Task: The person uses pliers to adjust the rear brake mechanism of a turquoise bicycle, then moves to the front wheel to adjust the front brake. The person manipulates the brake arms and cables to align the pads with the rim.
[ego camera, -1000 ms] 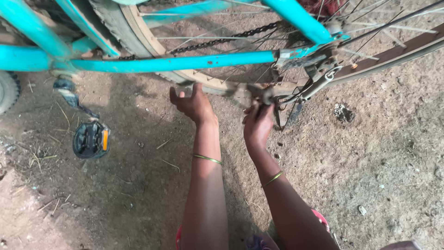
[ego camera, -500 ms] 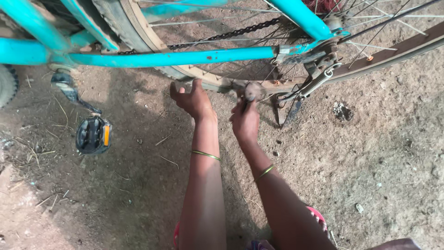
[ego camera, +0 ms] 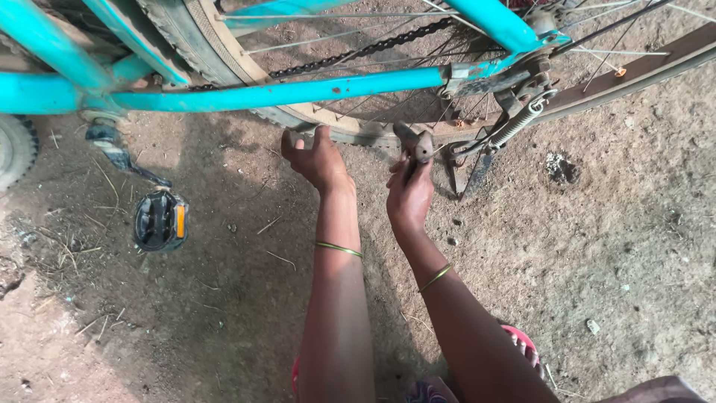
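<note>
A turquoise bicycle frame [ego camera: 283, 93] spans the top of the view, and everything else sits in relation to it. Just below its long horizontal tube, the left hand [ego camera: 317, 158] reaches up with fingers spread and loosely curled, touching the worn edge of the rear tyre [ego camera: 224, 56] and gripping nothing that can be made out. To the right of it, also beneath the tube, the right hand [ego camera: 409, 195] is wrapped around a small dark metal tool [ego camera: 415, 143], whose head pokes up above the fingers close under the frame's rear end. Right of that tool, a kickstand [ego camera: 466, 168] with a coiled spring [ego camera: 518, 123] hangs down from the rear of the frame and crowds the space beside the right hand. The chain [ego camera: 358, 51] runs diagonally behind the tube, in front of thin spokes [ego camera: 350, 33]. Lower left of the frame, one crank arm [ego camera: 119, 153] slopes down to one black pedal [ego camera: 159, 220] with an orange reflector, resting on the dirt ground [ego camera: 611, 246], well apart from both hands. Two thin gold bangles show, one on each wrist: left [ego camera: 338, 248] and right [ego camera: 436, 277]. A pink sandal [ego camera: 522, 345] peeks out beside the right forearm at the bottom.
</note>
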